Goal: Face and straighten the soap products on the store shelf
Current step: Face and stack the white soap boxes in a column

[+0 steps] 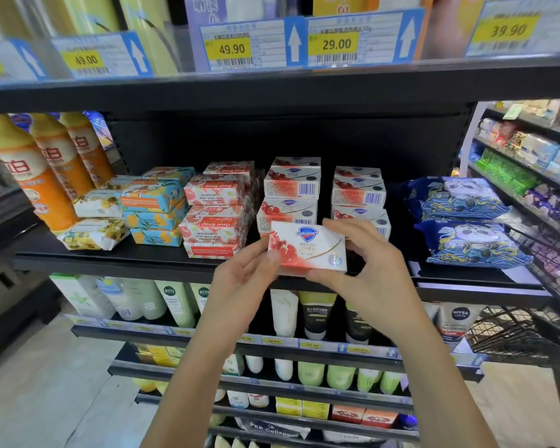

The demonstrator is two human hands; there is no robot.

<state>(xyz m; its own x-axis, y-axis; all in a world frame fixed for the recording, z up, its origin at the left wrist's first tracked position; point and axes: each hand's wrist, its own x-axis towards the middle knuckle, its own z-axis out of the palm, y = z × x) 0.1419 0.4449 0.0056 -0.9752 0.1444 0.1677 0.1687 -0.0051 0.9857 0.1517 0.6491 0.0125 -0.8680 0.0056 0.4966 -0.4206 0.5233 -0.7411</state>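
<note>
1. Between two hands, a white and red soap box [307,245] is held up with its front facing out. It is tipped a little, so its right end sits lower.
2. The left hand [240,282] grips the left end of the box. The thumb lies on the front and the other fingers curl behind.
3. The right hand [366,263] pinches the right end of the box. Its fingers hook over the top edge and its thumb pushes up from below.
4. Just behind the box runs the front edge of a black shelf [110,263].
5. Behind the left end of the box stands a left soap stack [291,189] of the same kind of soap. Behind the right end stands a right soap stack [358,190]. Their bar codes face out.
6. Left of the box sit pink Goat Soap packs [215,218], with the words upside down.
7. Further left of the box are blue and orange soap boxes [156,205], then flower packs [94,234] lying crooked.
8. Far left of the box stand tall orange bottles [39,176].
9. Right of the box lie blue panda packs [466,221], one on top of the other.
10. Further right and lower than the box is a black wire basket [524,331].
11. High above the box hang yellow price tags [230,48].
12. Below the box stand tubes [314,315].
</note>
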